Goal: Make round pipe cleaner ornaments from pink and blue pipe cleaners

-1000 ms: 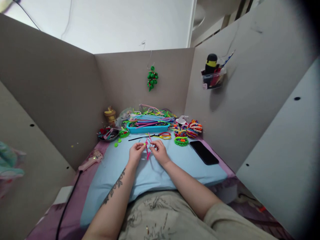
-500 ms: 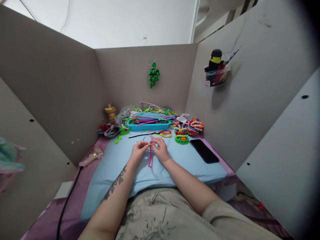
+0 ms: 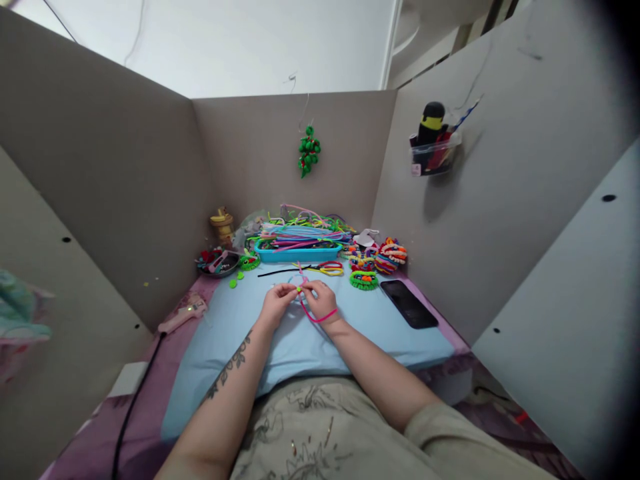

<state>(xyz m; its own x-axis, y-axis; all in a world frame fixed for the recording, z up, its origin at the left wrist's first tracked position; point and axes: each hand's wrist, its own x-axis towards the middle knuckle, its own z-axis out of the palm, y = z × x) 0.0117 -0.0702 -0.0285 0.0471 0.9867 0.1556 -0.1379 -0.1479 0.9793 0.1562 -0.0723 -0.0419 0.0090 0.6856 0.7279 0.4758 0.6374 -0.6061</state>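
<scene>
Between my two hands is a small piece made of pipe cleaners, with a bright green bit at its middle. A pink pipe cleaner [image 3: 316, 321] trails from it and curves across my right wrist; a light pink end sticks up beyond my fingertips. My left hand [image 3: 278, 301] pinches the piece from the left. My right hand [image 3: 322, 300] pinches it from the right, fingertips almost meeting the left ones. Just beyond lie a black pipe cleaner [image 3: 280, 271] and scissors [image 3: 331, 268] with red and yellow handles.
A blue tray [image 3: 297, 255] heaped with pipe cleaners stands at the back. Left are a metal bowl [image 3: 227, 265], green discs [image 3: 233, 284] and a pink glue gun [image 3: 184, 316] with a black cord. Right are a phone [image 3: 409, 304] and fuzzy green [image 3: 363, 280] and multicoloured pieces [image 3: 391, 255].
The pink pipe cleaner's tail hung straight down toward me; now it has swung right and lies across my right wrist. Both hands stay nearly in place, still pinching.
</scene>
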